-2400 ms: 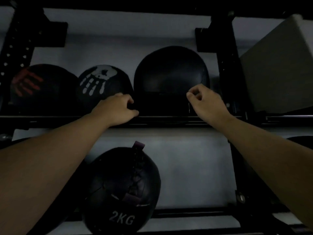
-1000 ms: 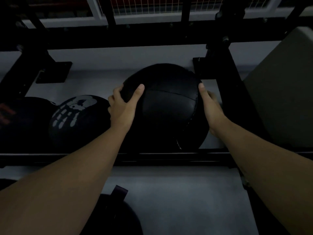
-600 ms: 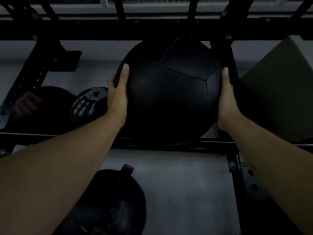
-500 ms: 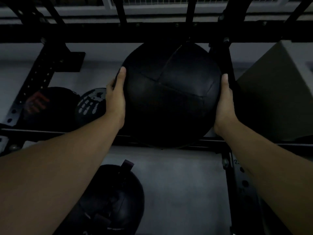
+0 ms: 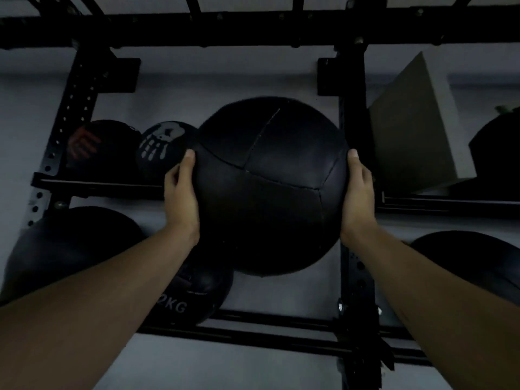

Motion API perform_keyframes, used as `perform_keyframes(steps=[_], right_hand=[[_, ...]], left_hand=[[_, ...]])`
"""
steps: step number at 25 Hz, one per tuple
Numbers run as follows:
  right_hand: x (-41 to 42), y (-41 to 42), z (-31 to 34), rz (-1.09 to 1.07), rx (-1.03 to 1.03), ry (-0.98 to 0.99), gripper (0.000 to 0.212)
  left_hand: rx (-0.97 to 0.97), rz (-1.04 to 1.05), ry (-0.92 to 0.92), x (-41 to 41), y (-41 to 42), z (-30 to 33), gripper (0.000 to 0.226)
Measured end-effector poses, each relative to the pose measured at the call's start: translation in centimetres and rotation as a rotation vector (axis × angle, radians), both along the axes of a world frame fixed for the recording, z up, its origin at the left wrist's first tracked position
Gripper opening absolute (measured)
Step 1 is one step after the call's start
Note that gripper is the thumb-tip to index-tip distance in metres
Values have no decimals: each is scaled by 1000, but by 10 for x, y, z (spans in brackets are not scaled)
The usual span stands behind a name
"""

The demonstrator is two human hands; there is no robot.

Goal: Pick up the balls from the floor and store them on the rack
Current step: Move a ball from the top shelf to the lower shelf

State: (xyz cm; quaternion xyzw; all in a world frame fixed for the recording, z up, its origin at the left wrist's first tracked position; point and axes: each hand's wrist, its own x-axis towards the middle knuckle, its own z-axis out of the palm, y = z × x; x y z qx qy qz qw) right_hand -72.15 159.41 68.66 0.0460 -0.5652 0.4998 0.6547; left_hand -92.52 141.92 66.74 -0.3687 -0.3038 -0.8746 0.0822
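Black ball [image 5: 270, 187] clamped between left hand [image 5: 180, 198], right hand [image 5: 358, 197] (fingers pressed flat), "KG" ball [image 5: 197, 294] below.

A pale grey wall [image 5: 253, 77] fills the background behind everything, evenly dim and unmarked; a large grey block [image 5: 416, 130], box-shaped with flat faces and a lighter right-hand face, sits tilted at the upper right, its near corner pointing up and its lower edge resting low toward the right; a small greenish object [image 5: 503, 108] peeks out just to the right of the block, too dark and too small to identify; the whole scene is poorly lit, with colours hard to tell.
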Motion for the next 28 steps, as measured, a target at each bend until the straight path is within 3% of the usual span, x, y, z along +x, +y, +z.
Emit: perform_keyframes(steps=[7, 15, 19, 23, 28], right_hand=[[-8, 29, -93, -17, -292, -79, 65], [-36, 98, -108, -161, -323, -109, 56], [-67, 134, -132, -310, -185, -178, 41], [-97, 163, -126, -501, 143, -272, 37], [-108, 180, -117, -541, 186, -283, 50]], left_hand=[[-159, -47, -174, -2, 28, -75, 82], [-267, -162, -237, -42, 107, -93, 86], [-380, -68, -85, -74, 143, -109, 85], [-540, 194, 340, -92, 189, -104, 76], [-423, 379, 392, -96, 216, -107, 59]])
